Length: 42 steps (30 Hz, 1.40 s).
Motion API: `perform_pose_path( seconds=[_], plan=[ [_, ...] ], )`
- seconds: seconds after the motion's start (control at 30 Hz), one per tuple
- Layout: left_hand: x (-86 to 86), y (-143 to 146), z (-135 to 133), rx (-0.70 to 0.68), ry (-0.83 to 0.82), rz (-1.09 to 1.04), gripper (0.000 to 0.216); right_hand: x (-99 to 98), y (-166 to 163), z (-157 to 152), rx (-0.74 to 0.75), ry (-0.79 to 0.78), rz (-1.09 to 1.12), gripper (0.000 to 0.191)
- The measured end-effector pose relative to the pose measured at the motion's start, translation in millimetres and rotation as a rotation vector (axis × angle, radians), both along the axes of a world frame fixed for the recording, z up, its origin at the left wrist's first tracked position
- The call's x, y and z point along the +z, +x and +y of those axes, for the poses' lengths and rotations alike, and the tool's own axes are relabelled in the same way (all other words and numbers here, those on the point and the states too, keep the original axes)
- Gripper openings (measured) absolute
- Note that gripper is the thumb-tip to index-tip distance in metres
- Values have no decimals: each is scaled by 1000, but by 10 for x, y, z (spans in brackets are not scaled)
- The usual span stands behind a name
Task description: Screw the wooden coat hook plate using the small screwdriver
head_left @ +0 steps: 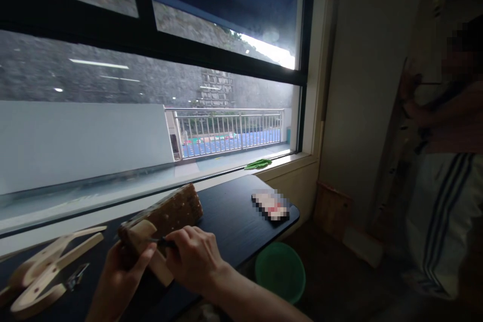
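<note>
In the head view, my left hand [123, 274] is closed on a pale carved wooden piece [162, 267] with a rounded end, its thumb lying along the wood. My right hand [196, 256] grips a small dark-handled tool [163, 242] that looks like a carving knife. The tool's tip points left, at the pale wood beside my left thumb; whether it is cutting in is too small to tell. Right behind the piece lies a rough brown wooden block [173, 211], and the pale piece appears to rest against it. My fingers hide part of the wood and the tool.
Pale curved wooden parts [47, 266] and a small metal clip [77, 276] lie on the dark table [230, 211] at left. A blurred flat object [270, 205] is near its right end. Green gloves or leaves [258, 164] sit on the sill. Below stands a green basin [280, 271]; a person [445, 161] stands right.
</note>
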State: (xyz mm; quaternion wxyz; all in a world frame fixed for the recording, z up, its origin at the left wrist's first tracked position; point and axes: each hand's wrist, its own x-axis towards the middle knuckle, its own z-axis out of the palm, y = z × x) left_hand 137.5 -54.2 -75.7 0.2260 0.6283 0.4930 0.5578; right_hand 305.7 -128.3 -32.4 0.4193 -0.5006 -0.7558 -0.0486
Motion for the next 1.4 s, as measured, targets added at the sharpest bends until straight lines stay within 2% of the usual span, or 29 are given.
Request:
perform_pose_path(
  seconds=[0.13, 0.17, 0.4, 0.57, 0.7, 0.83, 1.0, 1.2, 1.4],
  plan=[
    [-28, -7, -12, -46, -22, -96, 61, -151, 3, 24, 27, 10, 50, 20],
    [-26, -7, -22, -21, -6, -117, 61, -189, -7, 36, 32, 10, 78, 21],
    [10, -49, -68, -6, -17, -63, 46, -354, -148, 116, 100, 31, 263, 20],
    [-3, -68, -76, -77, -31, -77, 44, -403, -191, 108, 137, 39, 320, 24],
    [4, -52, -97, -83, -37, -74, 41, -345, -153, 74, 125, 26, 292, 28],
    [56, -35, -166, -74, -11, -34, 34, -161, -79, 21, 106, 42, 177, 23],
    [139, -11, -267, -60, -31, -17, 38, 38, -6, -33, 49, 53, 52, 22],
    [138, -22, -260, -54, -32, 5, 40, 51, -53, -37, 8, 29, 32, 19],
    [118, -40, -237, -60, -23, 6, 40, 41, -140, -82, -17, -92, 108, 18]
  ],
)
